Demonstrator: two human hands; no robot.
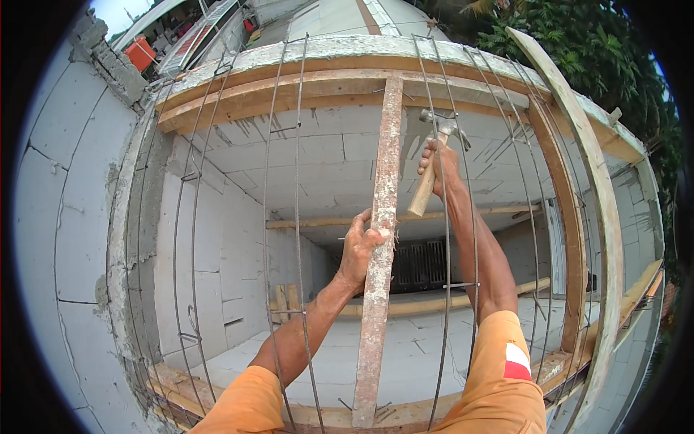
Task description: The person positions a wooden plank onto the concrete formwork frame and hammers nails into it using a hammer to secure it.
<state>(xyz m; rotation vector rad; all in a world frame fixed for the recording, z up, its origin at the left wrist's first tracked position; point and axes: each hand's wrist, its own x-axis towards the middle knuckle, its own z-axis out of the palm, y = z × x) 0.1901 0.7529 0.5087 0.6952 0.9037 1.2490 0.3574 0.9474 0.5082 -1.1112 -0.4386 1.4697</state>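
My left hand (361, 249) grips a paint-spattered wooden batten (372, 340) just below the middle of the view; the batten runs upright in the picture between timber edges. A thin nail-like piece pokes out left of my fingers. My right hand (441, 163) is closed round the wooden handle of a claw hammer (421, 192), right of the batten's upper part. The hammer's steel head (438, 121) is up near the upper timber beam (332, 85). Steel rebar lengths (298, 181) with short cross ties run alongside both forearms.
Below the frame is a deep shaft walled with pale blocks (217, 253), crossed by lower timbers (325, 220), with a dark bottom. A block wall (69, 217) stands left, a long board (600, 239) lies right. Trees (542, 36) and rooftops are beyond.
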